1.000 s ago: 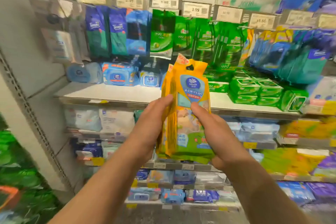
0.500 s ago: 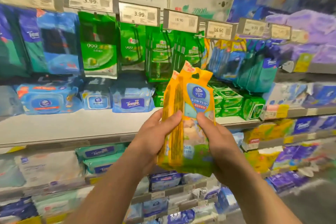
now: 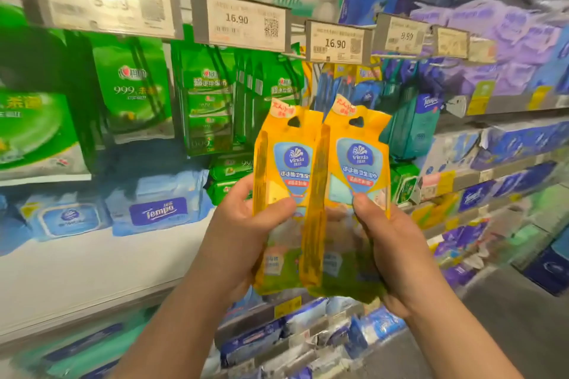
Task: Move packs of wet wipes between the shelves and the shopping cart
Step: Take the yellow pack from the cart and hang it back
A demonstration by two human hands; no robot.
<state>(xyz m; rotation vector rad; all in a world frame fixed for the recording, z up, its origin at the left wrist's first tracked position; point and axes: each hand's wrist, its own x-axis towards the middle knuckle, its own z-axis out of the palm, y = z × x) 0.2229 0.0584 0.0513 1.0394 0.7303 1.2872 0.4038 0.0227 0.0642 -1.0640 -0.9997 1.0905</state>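
Two yellow packs of wet wipes stand upright side by side in front of the shelves. My left hand [image 3: 243,231] grips the left yellow pack [image 3: 284,163], thumb across its front. My right hand [image 3: 397,249] grips the right yellow pack [image 3: 358,160] the same way. Each pack has a blue logo badge and a hang hole at the top. Their inner edges touch. No shopping cart is in view.
Green wipe packs [image 3: 209,104] hang on pegs behind, under price tags [image 3: 240,21]. Blue wipe packs [image 3: 157,206] lie on the white shelf [image 3: 92,271] at left. Blue and purple tissue packs [image 3: 508,144] fill the shelves at right. Grey floor [image 3: 508,317] shows lower right.
The stacked yellow packs have been pulled apart, one in each hand. The view has moved closer to the shelves and swung right.
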